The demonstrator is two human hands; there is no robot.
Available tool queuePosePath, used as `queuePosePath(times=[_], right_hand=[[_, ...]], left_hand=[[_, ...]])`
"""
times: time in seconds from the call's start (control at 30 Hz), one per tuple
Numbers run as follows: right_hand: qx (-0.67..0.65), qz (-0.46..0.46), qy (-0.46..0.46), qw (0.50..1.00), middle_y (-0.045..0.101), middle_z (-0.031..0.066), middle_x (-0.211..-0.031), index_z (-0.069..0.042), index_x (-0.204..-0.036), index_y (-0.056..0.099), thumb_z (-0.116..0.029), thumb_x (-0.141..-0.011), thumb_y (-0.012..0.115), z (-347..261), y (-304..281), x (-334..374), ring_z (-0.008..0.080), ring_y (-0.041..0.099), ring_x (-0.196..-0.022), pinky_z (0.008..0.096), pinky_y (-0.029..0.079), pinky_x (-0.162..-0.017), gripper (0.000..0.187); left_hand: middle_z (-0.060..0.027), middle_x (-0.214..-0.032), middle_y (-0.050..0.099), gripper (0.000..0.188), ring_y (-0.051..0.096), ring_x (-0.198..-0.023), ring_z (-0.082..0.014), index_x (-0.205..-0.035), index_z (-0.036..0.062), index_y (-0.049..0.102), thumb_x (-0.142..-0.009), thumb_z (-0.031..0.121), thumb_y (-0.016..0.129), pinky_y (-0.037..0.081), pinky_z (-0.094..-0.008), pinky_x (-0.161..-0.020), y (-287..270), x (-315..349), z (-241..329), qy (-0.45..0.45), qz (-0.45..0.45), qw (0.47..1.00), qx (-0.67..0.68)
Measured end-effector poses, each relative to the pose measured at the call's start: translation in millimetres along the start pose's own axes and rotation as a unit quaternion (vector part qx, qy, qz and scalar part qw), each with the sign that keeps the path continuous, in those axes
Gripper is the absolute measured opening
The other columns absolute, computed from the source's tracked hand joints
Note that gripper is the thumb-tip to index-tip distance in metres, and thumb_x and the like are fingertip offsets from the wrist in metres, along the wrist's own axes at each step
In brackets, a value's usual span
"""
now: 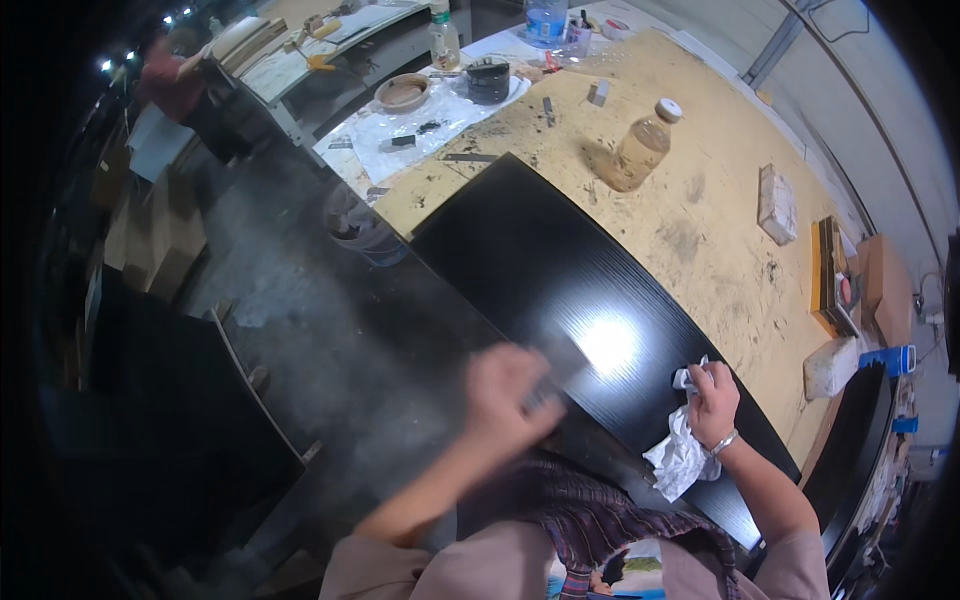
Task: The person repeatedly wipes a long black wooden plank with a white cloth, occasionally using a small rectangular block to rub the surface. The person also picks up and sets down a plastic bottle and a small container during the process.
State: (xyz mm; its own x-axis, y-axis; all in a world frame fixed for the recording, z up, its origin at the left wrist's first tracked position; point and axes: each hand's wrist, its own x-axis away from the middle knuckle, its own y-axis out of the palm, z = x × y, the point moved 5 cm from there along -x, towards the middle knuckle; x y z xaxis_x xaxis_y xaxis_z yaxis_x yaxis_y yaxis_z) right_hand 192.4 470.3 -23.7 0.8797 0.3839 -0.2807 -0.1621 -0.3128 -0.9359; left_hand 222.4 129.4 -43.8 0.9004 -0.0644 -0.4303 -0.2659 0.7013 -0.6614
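Note:
A long glossy black panel (510,250) with a curved edge lies slantwise on the worktable, a bright reflection at its middle. My left hand (508,395), smeared by motion, is closed at the panel's near left edge. A flat dark grey tool (562,358) sticks out of it over the panel; blur hides its exact kind. My right hand (712,402) is closed on a crumpled white rag (677,455), cloth or paper, which hangs over the panel's near right part.
The stained tan worktable (690,190) bears a bottle of brownish liquid (645,148), a white wrapped block (777,204), a shallow round dish (403,92) and a black cup (488,80). A bucket (365,225) stands left below. Another person (172,85) works at the far left.

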Motion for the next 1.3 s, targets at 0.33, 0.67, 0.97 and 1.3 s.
queuePosePath(times=[0.33, 0.67, 0.97, 1.3], right_hand=[[-0.008, -0.003, 0.008, 1.0, 0.057, 0.0154, -0.095, -0.006, -0.105, 0.065, 0.002, -0.06, 0.058, 2, 6, 1, 0.0371, 0.057, -0.085, 0.0458, 0.047, -0.069, 0.046], [-0.005, -0.023, 0.024, 0.999, 0.057, 0.0142, -0.093, -0.008, -0.103, 0.066, -0.001, -0.06, 0.06, 5, 0, -5, 0.0363, 0.058, -0.083, 0.0458, 0.048, -0.067, 0.045], [-0.013, -0.027, 0.046, 0.999, 0.058, 0.0144, -0.093, -0.008, -0.101, 0.067, -0.004, -0.057, 0.062, 10, 5, -2, 0.0363, 0.057, -0.083, 0.0461, 0.047, -0.066, 0.045], [-0.003, -0.049, 0.052, 0.997, 0.057, 0.0151, -0.093, -0.007, -0.101, 0.066, -0.003, -0.054, 0.061, 9, 3, -7, 0.0358, 0.057, -0.082, 0.0461, 0.047, -0.066, 0.048]], left_hand=[[-0.0129, -0.121, 0.059, 0.06, 0.054, -0.117, -0.0355, -0.128, 0.0065, 0.063, -0.073, 0.02, 0.083, 0.044, -0.048, -0.101, -106, -108, -192, -0.176, 0.251, 0.936, -0.171], [-0.014, -0.131, 0.056, 0.071, 0.05, -0.125, -0.0368, -0.133, 0.0078, 0.061, -0.072, 0.032, 0.088, 0.04, -0.0483, -0.106, 13, -284, -128, -0.055, 0.095, 0.993, -0.049], [-0.0104, -0.117, 0.069, 0.044, 0.059, -0.116, -0.0345, -0.118, 0.0073, 0.069, -0.075, 0.013, 0.08, 0.046, -0.0442, -0.102, 0, -309, -257, -0.023, 0.136, 0.987, -0.083], [-0.0121, -0.122, 0.067, 0.043, 0.058, -0.116, -0.0358, -0.125, 0.0123, 0.068, -0.083, 0.003, 0.064, 0.046, -0.0464, -0.101, -58, -294, -380, -0.253, -0.001, 0.925, -0.283]])
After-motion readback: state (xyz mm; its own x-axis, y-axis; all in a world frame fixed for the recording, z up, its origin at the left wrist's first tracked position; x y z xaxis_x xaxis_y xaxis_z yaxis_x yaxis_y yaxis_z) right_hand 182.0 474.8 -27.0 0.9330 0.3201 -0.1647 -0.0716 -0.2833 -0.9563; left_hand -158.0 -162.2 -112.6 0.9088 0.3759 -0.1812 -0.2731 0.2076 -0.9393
